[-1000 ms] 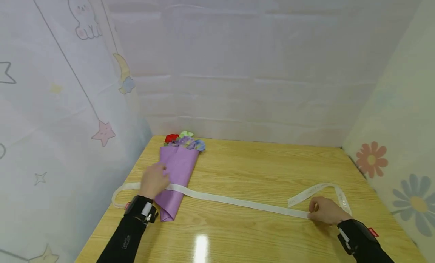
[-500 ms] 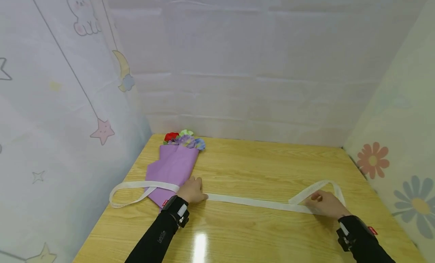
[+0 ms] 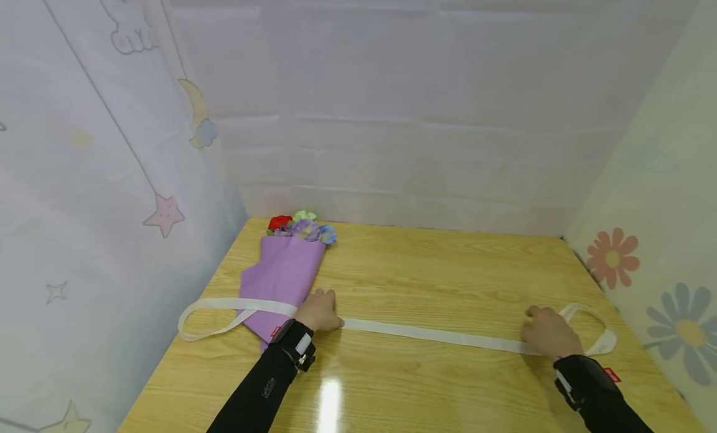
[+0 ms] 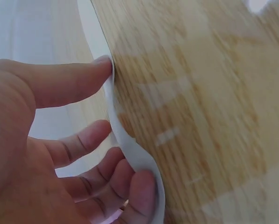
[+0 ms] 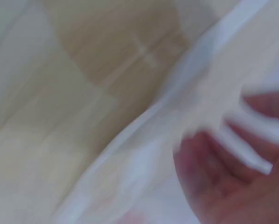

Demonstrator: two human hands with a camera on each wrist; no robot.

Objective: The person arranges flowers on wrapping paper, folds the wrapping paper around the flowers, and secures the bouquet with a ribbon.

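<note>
In the head view there were two hands, one white ribbon [image 3: 426, 334] and one bouquet [image 3: 282, 271], all on the wooden table [image 3: 426, 271]. Four colours of flowers [image 3: 305, 230] could be counted: red, light green, purple and blue; they overlapped, so their exact number was hard to tell. The ribbon made two loops, one at the lower left and one at the lower right of the frame. The left hand [image 3: 317, 311] covered a piece of it, near the bouquet; the right hand [image 3: 551, 333] hid another piece. The bouquet's lower tip was partly behind the left forearm, and both black sleeves [image 3: 246, 389] were cut off by the bottom edge.

In the left wrist view, the ribbon ran from the upper left to the bottom centre. The left thumb touched it, with the fingers relaxed and slightly bent along it.

In the right wrist view, much was blurred. The ribbon crossed diagonally, just beside the loosely spread fingers of the right hand; whether they touched it could not be told.
</note>
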